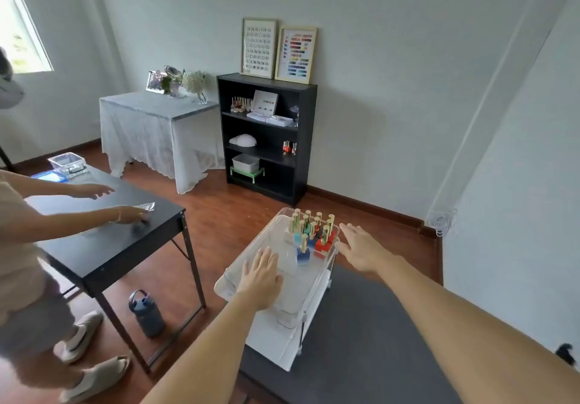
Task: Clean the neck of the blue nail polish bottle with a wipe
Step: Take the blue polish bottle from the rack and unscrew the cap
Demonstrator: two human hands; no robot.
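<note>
A blue nail polish bottle (303,253) with a gold cap stands upright at the front of a cluster of several gold-capped bottles (314,229) on the clear top tray (301,281) of a white cart. My left hand (261,278) hovers flat over the tray's near left part, fingers apart, holding nothing. My right hand (364,249) is spread just past the tray's right rim, also with nothing in it. The blue bottle sits between the two hands. No wipe can be made out on the cart.
Another person (28,246) stands at the left, both hands over a black table (103,246) with a clear packet and a clear box. A dark water bottle (147,312) stands on the floor. A black bookshelf (266,136) and a cloth-covered table (157,130) line the far wall. A grey mat (361,356) lies under the cart.
</note>
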